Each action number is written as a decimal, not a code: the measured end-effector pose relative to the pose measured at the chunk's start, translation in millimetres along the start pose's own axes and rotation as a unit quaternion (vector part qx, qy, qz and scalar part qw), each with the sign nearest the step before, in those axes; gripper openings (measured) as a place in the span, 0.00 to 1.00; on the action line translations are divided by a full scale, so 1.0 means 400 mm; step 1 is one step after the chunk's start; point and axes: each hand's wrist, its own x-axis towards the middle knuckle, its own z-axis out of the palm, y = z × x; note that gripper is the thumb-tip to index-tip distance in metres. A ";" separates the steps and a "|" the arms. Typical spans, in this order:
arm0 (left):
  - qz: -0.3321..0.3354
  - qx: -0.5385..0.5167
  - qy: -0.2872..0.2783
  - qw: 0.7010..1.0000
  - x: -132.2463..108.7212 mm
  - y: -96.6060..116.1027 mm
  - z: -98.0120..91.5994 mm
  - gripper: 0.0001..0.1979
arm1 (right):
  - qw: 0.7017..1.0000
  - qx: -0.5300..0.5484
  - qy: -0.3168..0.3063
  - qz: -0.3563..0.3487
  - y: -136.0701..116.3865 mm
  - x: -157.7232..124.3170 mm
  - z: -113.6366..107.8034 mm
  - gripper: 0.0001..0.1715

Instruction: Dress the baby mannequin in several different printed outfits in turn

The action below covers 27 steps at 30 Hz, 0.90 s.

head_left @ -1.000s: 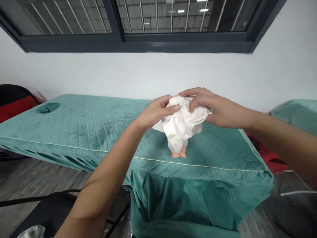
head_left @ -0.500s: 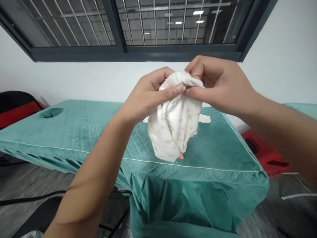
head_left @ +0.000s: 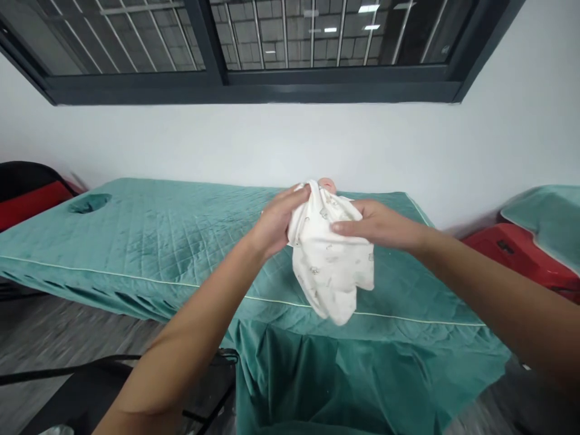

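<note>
I hold a small white printed garment in the air over the near edge of a teal quilted massage bed. My left hand grips its upper left part with the fingers closed. My right hand pinches its right side, thumb on the cloth. A small pink rounded thing, perhaps a doll's head, peeks out just above the cloth. The garment hangs loose below my hands and hides whatever is inside it.
The bed has a face hole at its far left and stands against a white wall under a dark window. A red seat and another teal cover lie to the right. A black frame stands on the floor at lower left.
My hands have come down from face height to just above the bed. The garment, bunched at its top before, now hangs spread out. The orange feet seen below it earlier are hidden.
</note>
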 end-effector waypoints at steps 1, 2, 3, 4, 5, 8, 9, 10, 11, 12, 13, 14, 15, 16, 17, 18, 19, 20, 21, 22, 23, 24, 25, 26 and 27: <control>-0.027 -0.008 -0.010 1.000 -0.003 -0.018 0.002 0.19 | 1.000 0.022 0.020 -0.004 0.009 0.003 0.001 0.20; -0.056 -0.012 -0.024 0.998 -0.009 -0.034 0.004 0.22 | 0.997 0.048 0.058 -0.018 0.016 0.007 0.000 0.19; -0.086 -0.011 -0.047 0.995 -0.015 -0.048 0.005 0.23 | 0.991 0.076 0.104 -0.038 0.021 0.012 -0.001 0.18; -0.119 -0.006 -0.082 0.989 -0.022 -0.057 0.005 0.24 | 0.983 0.100 0.144 -0.054 0.027 0.018 -0.004 0.17; -0.152 0.003 -0.124 0.981 -0.027 -0.063 0.003 0.24 | 0.976 0.118 0.172 -0.065 0.033 0.024 -0.008 0.17; -0.183 0.019 -0.175 0.967 -0.029 -0.067 0.000 0.21 | 0.970 0.146 0.185 -0.056 0.055 0.035 -0.017 0.19; -0.161 0.009 -0.148 0.976 -0.024 -0.067 -0.001 0.21 | 0.971 0.149 0.181 -0.048 0.062 0.036 -0.019 0.20; -0.129 -0.009 -0.105 0.986 -0.016 -0.068 0.000 0.22 | 0.974 0.148 0.168 -0.041 0.069 0.036 -0.019 0.21; -0.097 -0.029 -0.058 0.993 -0.009 -0.070 0.001 0.23 | 0.980 0.138 0.141 -0.033 0.074 0.035 -0.019 0.22; -0.073 -0.047 -0.021 0.996 -0.001 -0.074 0.004 0.25 | 0.989 0.116 0.092 -0.020 0.077 0.033 -0.018 0.22; -0.059 -0.058 0.003 0.997 0.005 -0.078 0.006 0.26 | 0.996 0.085 0.025 0.000 0.078 0.031 -0.017 0.22; -0.052 -0.060 0.017 0.997 0.009 -0.083 0.010 0.26 | 0.998 0.047 -0.044 0.023 0.077 0.029 -0.015 0.23; -0.051 -0.054 0.025 0.997 0.011 -0.087 0.013 0.25 | 0.994 0.008 -0.100 0.046 0.076 0.028 -0.013 0.24; -0.052 -0.045 0.027 0.997 0.010 -0.090 0.017 0.25 | 0.989 -0.025 -0.135 0.063 0.074 0.026 -0.011 0.24; -0.054 -0.034 0.026 0.998 0.008 -0.091 0.019 0.24 | 0.986 -0.047 -0.142 0.071 0.073 0.024 -0.009 0.23; -0.058 -0.025 0.019 0.998 0.005 -0.091 0.021 0.24 | 0.987 -0.057 -0.130 0.071 0.072 0.023 -0.008 0.22; -0.063 -0.017 0.006 0.998 0.001 -0.088 0.021 0.25 | 0.991 -0.052 -0.104 0.065 0.073 0.022 -0.007 0.22; -0.068 -0.009 -0.014 0.998 -0.003 -0.085 0.020 0.26 | 0.995 -0.033 -0.074 0.056 0.076 0.022 -0.008 0.21; -0.077 -0.001 -0.041 0.996 -0.007 -0.081 0.018 0.27 | 0.998 -0.003 -0.042 0.048 0.079 0.022 -0.008 0.21; -0.089 0.009 -0.077 0.993 -0.011 -0.077 0.014 0.28 | 0.999 0.036 -0.002 0.041 0.083 0.023 -0.010 0.21; -0.108 0.020 -0.121 0.987 -0.014 -0.076 0.010 0.29 | 0.996 0.077 0.039 0.036 0.087 0.024 -0.011 0.20; -0.132 0.030 -0.169 0.976 -0.016 -0.076 0.005 0.30 | 0.990 0.115 0.078 0.034 0.091 0.026 -0.011 0.20; -0.157 0.035 -0.209 0.965 -0.017 -0.080 0.000 0.31 | 0.983 0.146 0.110 0.033 0.095 0.028 -0.011 0.20; -0.176 0.032 -0.231 0.956 -0.018 -0.086 -0.004 0.30 | 0.976 0.169 0.132 0.035 0.099 0.030 -0.009 0.21; -0.186 0.020 -0.230 0.955 -0.018 -0.095 -0.008 0.29 | 0.972 0.185 0.143 0.035 0.102 0.032 -0.007 0.23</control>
